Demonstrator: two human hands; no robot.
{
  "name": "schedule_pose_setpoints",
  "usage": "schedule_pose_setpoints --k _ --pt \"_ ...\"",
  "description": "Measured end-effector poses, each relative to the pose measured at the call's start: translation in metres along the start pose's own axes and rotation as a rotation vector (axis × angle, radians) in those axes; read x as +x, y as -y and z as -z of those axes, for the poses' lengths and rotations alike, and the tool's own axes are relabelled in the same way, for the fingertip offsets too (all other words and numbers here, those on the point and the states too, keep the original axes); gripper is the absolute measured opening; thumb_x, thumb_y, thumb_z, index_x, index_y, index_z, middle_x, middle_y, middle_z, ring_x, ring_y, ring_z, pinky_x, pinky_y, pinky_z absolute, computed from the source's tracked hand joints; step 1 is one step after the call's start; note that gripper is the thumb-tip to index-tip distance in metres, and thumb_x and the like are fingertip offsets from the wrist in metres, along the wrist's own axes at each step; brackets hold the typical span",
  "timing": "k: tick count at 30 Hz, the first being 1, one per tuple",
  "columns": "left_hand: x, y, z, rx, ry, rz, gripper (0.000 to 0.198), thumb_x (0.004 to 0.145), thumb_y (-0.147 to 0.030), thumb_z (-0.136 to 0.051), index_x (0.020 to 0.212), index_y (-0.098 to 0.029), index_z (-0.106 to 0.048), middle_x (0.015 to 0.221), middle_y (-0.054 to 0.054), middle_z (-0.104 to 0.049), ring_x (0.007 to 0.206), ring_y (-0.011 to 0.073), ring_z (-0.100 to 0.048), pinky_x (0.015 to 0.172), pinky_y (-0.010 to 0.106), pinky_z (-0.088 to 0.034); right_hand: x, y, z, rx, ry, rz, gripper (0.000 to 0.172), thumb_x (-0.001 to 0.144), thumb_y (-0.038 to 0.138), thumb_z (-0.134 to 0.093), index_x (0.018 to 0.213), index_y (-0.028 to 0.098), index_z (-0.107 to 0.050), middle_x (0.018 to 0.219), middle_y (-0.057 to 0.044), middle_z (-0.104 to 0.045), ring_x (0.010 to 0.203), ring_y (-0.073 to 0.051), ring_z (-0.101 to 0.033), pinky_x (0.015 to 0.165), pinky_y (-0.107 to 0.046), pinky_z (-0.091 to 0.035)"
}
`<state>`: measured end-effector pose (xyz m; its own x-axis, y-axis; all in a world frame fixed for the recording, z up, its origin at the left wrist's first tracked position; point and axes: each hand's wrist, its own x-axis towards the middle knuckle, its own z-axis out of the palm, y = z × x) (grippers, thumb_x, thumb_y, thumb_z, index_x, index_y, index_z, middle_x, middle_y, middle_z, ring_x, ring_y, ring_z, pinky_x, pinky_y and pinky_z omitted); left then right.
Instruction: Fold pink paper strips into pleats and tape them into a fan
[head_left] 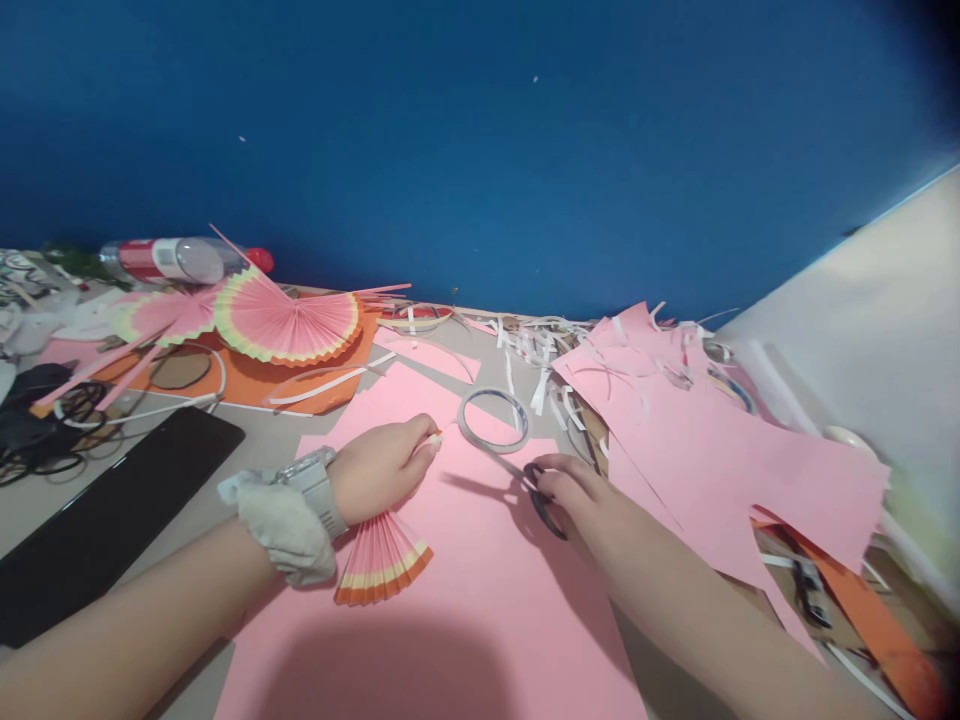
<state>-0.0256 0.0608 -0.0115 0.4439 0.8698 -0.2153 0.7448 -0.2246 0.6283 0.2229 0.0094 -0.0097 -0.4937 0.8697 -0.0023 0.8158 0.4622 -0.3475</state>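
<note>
My left hand [381, 468] is closed, pinching the narrow end of a small pleated paper fan [384, 562]. The fan is pink with a yellow and an orange band, and it spreads out below my wrist. In my right hand [574, 490] is a pair of scissors [544, 502], fingers round the black handles, blades pointing left toward the pinched end. A roll of tape [493, 420] lies just beyond the blades, with a thin strand reaching toward my left fingertips. Under both hands lies a pink paper sheet [465, 610].
Finished-looking pleated fans [289, 315] lie on orange paper [315, 395] at the back left, near a plastic bottle [180, 258]. A black phone [127, 510] sits at left. Cut pink sheets [712, 450] and white paper strips [540, 350] cover the right and back, before a blue wall [480, 150].
</note>
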Motion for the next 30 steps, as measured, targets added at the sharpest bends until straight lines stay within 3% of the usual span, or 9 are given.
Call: schedule_pose_setpoints --k 2,6,11,15,19,22,24,27,30 --pt "0.000 0.001 -0.001 -0.016 0.000 0.006 0.021 0.093 -0.033 -0.029 0.086 -0.022 -0.044 0.052 -0.005 -0.055 0.050 0.0159 -0.055 0.056 0.028 -0.040 -0.009 -0.006 -0.016 -0.158 -0.042 0.039 0.030 0.084 0.005 -0.038 0.105 0.020 -0.053 0.117 -0.014 -0.055 0.092 -0.024 -0.059 0.072 -0.036 -0.049" --pt "0.000 0.001 -0.002 -0.033 0.013 0.023 0.018 0.093 -0.033 -0.027 0.085 -0.023 -0.040 0.051 -0.006 -0.056 0.047 0.0149 -0.055 0.054 0.027 -0.038 -0.028 -0.013 -0.029 -0.431 -0.075 0.104 0.032 0.081 0.001 -0.041 0.096 0.023 -0.059 0.116 -0.011 -0.057 0.084 -0.022 -0.059 0.066 -0.035 -0.049" --pt "-0.002 -0.003 -0.001 0.008 0.031 0.061 0.018 0.094 -0.031 -0.022 0.087 -0.022 -0.036 0.054 -0.006 -0.059 0.043 0.0128 -0.055 0.051 0.025 -0.039 -0.031 -0.015 -0.021 -0.380 -0.018 0.085 0.032 0.079 0.002 -0.045 0.098 0.023 -0.059 0.113 -0.010 -0.058 0.087 -0.022 -0.059 0.067 -0.033 -0.049" --pt "-0.005 -0.007 0.003 0.159 -0.009 0.107 0.018 0.093 -0.031 -0.026 0.086 -0.020 -0.039 0.061 0.001 -0.062 0.059 0.0191 -0.061 0.055 0.029 -0.037 -0.023 -0.009 -0.011 -0.205 0.024 0.062 0.038 0.081 0.000 -0.038 0.106 0.023 -0.055 0.110 -0.009 -0.059 0.087 -0.021 -0.061 0.068 -0.033 -0.050" --pt "-0.006 -0.010 0.007 0.344 -0.096 0.161 0.022 0.092 -0.032 -0.027 0.093 -0.017 -0.043 0.076 0.009 -0.064 0.071 0.0274 -0.062 0.055 0.032 -0.033 -0.015 -0.003 -0.004 -0.133 0.040 -0.057 0.022 0.084 0.011 -0.044 0.100 0.021 -0.056 0.095 -0.008 -0.062 0.078 -0.021 -0.062 0.063 -0.031 -0.049" --pt "-0.006 -0.014 0.010 0.442 -0.131 0.185 0.024 0.092 -0.033 -0.028 0.096 -0.016 -0.045 0.074 0.009 -0.064 0.069 0.0284 -0.063 0.053 0.031 -0.031 -0.010 0.000 0.003 -0.197 0.203 -0.226 0.007 0.082 0.018 -0.050 0.083 0.019 -0.057 0.085 -0.007 -0.062 0.064 -0.019 -0.059 0.054 -0.030 -0.043" --pt "-0.007 -0.017 0.011 0.487 -0.150 0.198 0.025 0.092 -0.032 -0.028 0.097 -0.015 -0.047 0.071 0.008 -0.063 0.067 0.0278 -0.063 0.051 0.030 -0.030 -0.007 0.003 0.009 -0.181 0.276 -0.320 0.008 0.082 0.022 -0.051 0.077 0.019 -0.055 0.077 -0.005 -0.060 0.057 -0.017 -0.056 0.051 -0.029 -0.037" --pt "-0.008 -0.019 0.011 0.521 -0.180 0.202 0.025 0.092 -0.031 -0.029 0.098 -0.015 -0.047 0.069 0.007 -0.063 0.064 0.0262 -0.063 0.050 0.029 -0.030 -0.005 0.008 0.015 0.027 0.260 -0.406 0.009 0.085 0.028 -0.046 0.081 0.020 -0.049 0.066 0.000 -0.056 0.052 -0.014 -0.049 0.049 -0.026 -0.032" --pt "-0.008 -0.019 0.011 0.519 -0.217 0.179 0.024 0.093 -0.030 -0.029 0.099 -0.017 -0.047 0.071 0.005 -0.064 0.066 0.0250 -0.064 0.051 0.029 -0.032 -0.006 0.012 0.012 0.527 0.204 -0.421 0.008 0.086 0.029 -0.044 0.084 0.021 -0.044 0.068 0.003 -0.050 0.056 -0.011 -0.047 0.052 -0.023 -0.036"
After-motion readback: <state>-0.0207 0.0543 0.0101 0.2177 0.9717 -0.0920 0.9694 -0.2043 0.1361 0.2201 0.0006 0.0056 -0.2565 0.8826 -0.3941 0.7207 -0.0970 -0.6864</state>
